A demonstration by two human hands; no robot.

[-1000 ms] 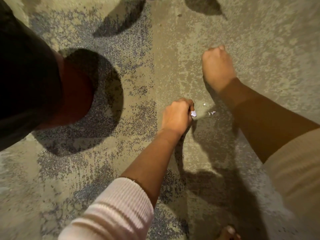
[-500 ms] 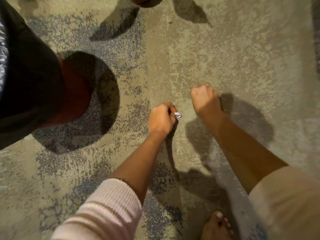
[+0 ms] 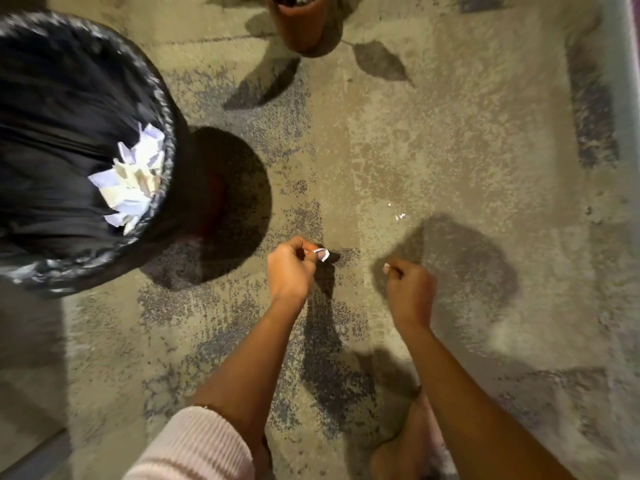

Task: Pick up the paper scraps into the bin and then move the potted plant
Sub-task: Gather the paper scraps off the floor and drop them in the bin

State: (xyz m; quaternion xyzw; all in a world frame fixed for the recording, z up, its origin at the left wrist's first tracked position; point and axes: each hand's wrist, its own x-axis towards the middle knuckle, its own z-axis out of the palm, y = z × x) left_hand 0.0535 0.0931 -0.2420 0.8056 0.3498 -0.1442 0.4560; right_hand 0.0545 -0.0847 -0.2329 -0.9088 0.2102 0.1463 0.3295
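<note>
My left hand [image 3: 290,268] is shut on a small white paper scrap [image 3: 321,254] that sticks out past the fingertips, above the concrete floor at centre. My right hand [image 3: 408,289] is a closed fist to its right; I cannot see anything inside it. At the left stands the bin [image 3: 162,109], lined with a black bag, with a heap of white paper scraps [image 3: 133,183] inside. Tiny white paper bits [image 3: 400,216] lie on the floor beyond my right hand. The terracotta plant pot [image 3: 302,24] stands at the top edge; its plant is out of frame.
The floor [image 3: 433,133] is rough, mottled concrete with dark patches. A pale raised edge [image 3: 623,98] runs down the right side. My bare foot [image 3: 401,452] is at the bottom, below my right arm.
The view has pulled back and up, bringing the bin's inside and the pot into sight. Both hands have drawn back from the floor; my right fist moved nearer me, leaving tiny bits behind.
</note>
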